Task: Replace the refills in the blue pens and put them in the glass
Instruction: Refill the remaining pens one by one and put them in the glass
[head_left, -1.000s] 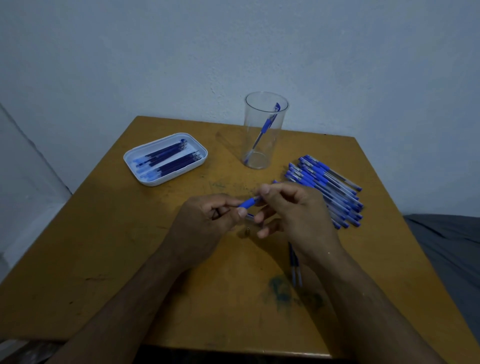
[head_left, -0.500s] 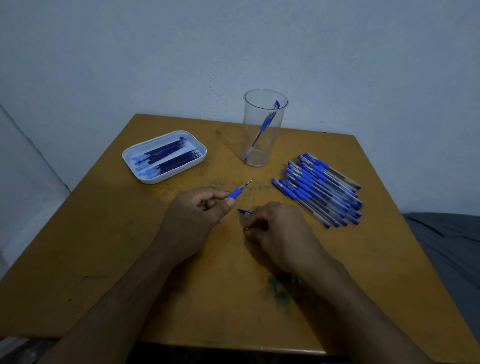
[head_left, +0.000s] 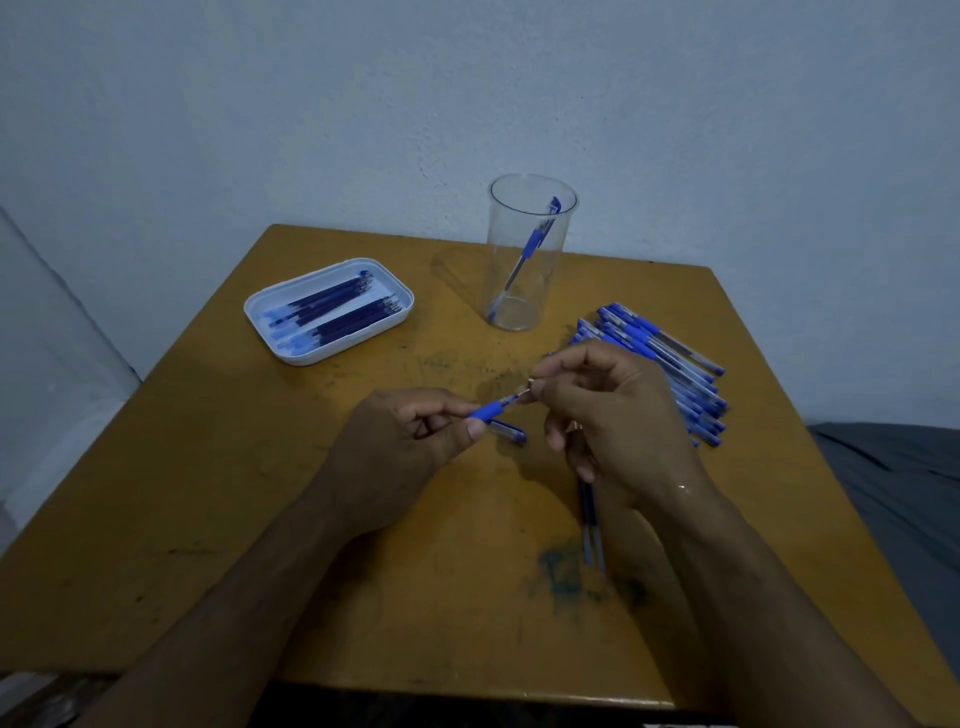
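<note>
Left hand: the left hand pinches the blue pen by its rubber grip between thumb and fingers, tip end angled up toward the other hand.
Right hand: the right hand has fingertips closed on the pen's small tip piece; whether it is unscrewing or seating it cannot be told.
Loose parts: a cap lies on the table just below the pen; two refills lie partly under the right wrist.
Supplies: the white tray of refills sits far left; the pile of pens lies at right, behind the right hand.
Glass: the glass stands at the back, one pen leaning inside; it is well apart from the hands.
Stage: judged early, since most pens remain in the pile.
Risk: the tiny tip piece may slip from the pinch and roll off the table; the right wrist could sweep the loose refills, mixing them up or smearing ink.
</note>
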